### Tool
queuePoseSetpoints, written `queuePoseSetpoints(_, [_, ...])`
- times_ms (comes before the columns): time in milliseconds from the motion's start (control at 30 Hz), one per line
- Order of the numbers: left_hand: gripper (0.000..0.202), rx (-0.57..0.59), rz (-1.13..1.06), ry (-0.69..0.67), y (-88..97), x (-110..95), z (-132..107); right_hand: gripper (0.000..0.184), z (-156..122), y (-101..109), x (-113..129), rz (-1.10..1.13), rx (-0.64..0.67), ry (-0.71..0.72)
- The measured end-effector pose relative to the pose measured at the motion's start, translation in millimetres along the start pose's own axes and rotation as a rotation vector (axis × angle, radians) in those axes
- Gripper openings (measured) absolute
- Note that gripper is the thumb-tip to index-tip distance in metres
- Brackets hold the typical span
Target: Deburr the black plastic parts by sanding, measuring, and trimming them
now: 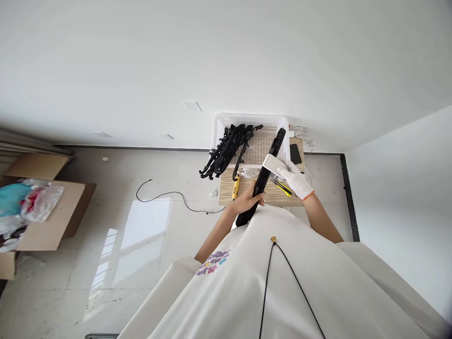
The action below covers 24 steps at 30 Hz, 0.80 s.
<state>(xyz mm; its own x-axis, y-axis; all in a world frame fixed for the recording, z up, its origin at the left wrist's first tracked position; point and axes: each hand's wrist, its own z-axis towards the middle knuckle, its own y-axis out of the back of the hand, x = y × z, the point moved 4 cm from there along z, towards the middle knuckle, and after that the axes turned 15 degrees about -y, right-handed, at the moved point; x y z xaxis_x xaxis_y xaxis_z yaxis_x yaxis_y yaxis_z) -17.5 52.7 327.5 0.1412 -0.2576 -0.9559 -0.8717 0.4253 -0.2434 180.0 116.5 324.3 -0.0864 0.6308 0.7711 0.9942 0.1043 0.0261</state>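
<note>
My bare left hand [249, 198] is wrapped round the lower part of a long black plastic strip [265, 173], which slants up towards the white basket [221, 123]. My right hand [294, 176], in a white work glove, grips a white flat block [272, 165] pressed against the strip's upper half. Several more black strips [226, 149] lie piled in and over the basket's left edge.
A small wooden table [271, 195] holds a yellow tool [236, 186], a yellow-and-black cutter [283, 188] and a black phone [295, 153]. A black cable [169, 194] trails over the tiled floor. Cardboard boxes with plastic bags [38, 202] stand at the left. White walls enclose the corner.
</note>
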Motion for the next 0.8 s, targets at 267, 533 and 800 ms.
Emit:
queuePoseSetpoints(267, [0.049,-0.043,-0.096,0.002,-9.6,8.4,-9.9,0.063,23.4,-4.6,-5.6,0.322,-0.166,0.017])
queuePoseSetpoints(533, [0.057,-0.062,0.01,0.067,-21.9,1.1,-17.1,0.053,3.3,-7.4,2.8,0.349,-0.224,-0.009])
queuePoseSetpoints(800, [0.055,-0.06,0.047,0.044,-26.7,0.2,-25.6,0.055,-19.6,-2.7,-0.9,0.308,-0.281,-0.05])
